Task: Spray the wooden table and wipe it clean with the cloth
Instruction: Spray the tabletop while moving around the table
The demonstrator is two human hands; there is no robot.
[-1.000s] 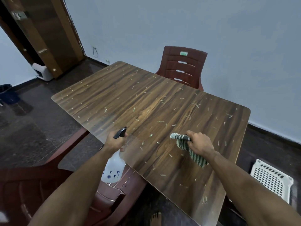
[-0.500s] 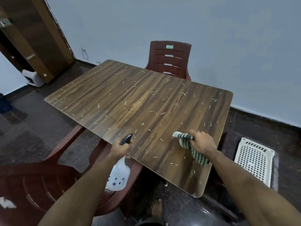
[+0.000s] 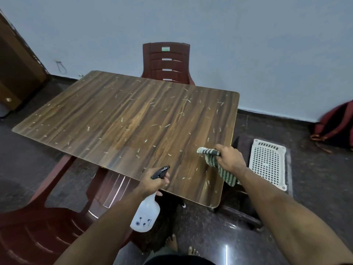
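The wooden table (image 3: 124,119) fills the middle of the view, strewn with many small pale scraps. My left hand (image 3: 154,179) grips the black trigger head of a white spray bottle (image 3: 145,215) at the table's near edge, nozzle pointing over the tabletop, bottle body hanging below the edge. My right hand (image 3: 230,159) holds a green-and-white striped cloth (image 3: 211,155) bunched above the table's near right corner, one end draping down past my wrist.
A dark red plastic chair (image 3: 168,62) stands at the table's far side and another chair (image 3: 47,226) at the near left. A white perforated basket (image 3: 267,161) lies on the dark floor to the right, a maroon bag (image 3: 336,127) beyond it. My bare feet (image 3: 179,247) show below.
The view has shifted right and back, so the table sits more to the left. Both hands keep their holds on the bottle and cloth, staying near the table's front edge.
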